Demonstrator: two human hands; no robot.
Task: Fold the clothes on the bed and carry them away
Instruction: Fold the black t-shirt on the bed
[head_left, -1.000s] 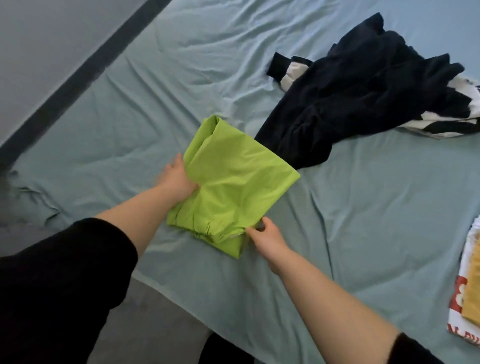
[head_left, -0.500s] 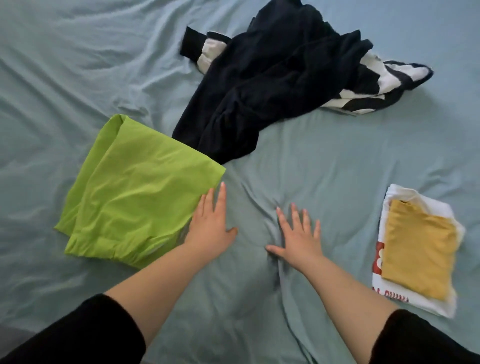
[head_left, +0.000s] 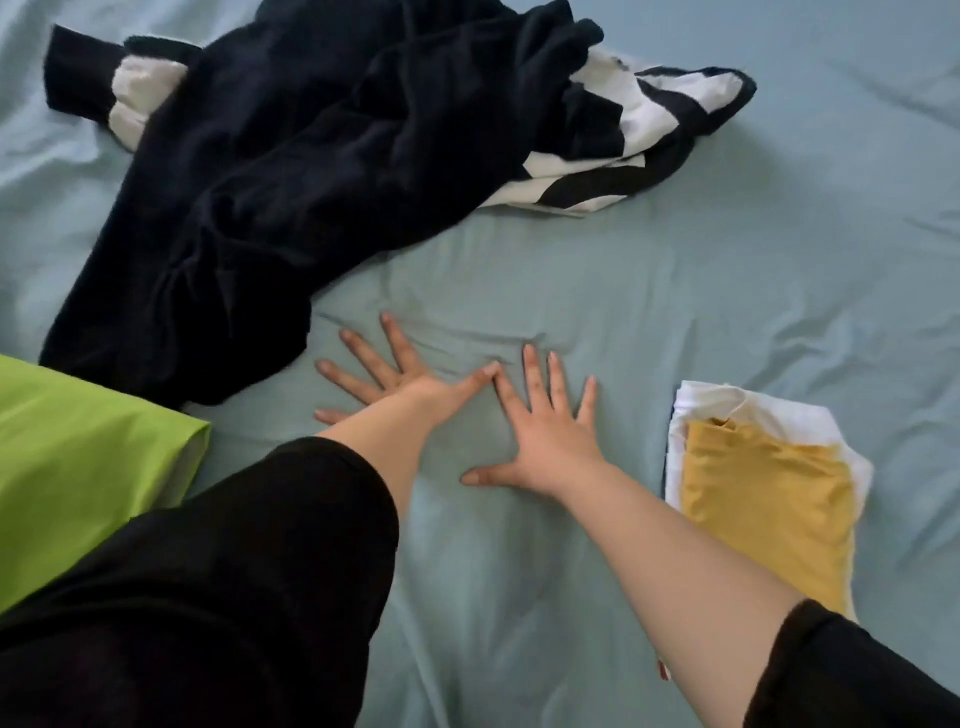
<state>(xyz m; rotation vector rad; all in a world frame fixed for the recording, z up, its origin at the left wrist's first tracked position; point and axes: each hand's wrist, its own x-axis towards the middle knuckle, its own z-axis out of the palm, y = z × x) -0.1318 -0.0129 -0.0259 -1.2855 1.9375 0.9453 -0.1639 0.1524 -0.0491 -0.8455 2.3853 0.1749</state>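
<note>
Now the lime-green garment (head_left: 88, 467) lies folded at the lower left of the frame, partly behind the black sleeve (head_left: 218, 582), and neither hand touches it. A second ago both hands gripped it, and half a second ago the left hand was at its edge. The left hand (head_left: 395, 379) and the right hand (head_left: 550, 436) have since moved to the bare middle of the blue-green sheet (head_left: 675, 291). Both lie flat with fingers spread and hold nothing, and the left thumb just meets the right forefinger. That piece looks finished, and the hands seem to be smoothing a clear patch for the next one. What remains unfolded is the dark heap (head_left: 291, 182) in the upper left and centre, its near edge just beside the left fingers, with a black-and-white striped garment (head_left: 649, 130) tangled in at the upper right. At the right edge a folded yellow garment (head_left: 763, 499) rests on a folded white one (head_left: 727, 410). Carrying away has not begun.
</note>
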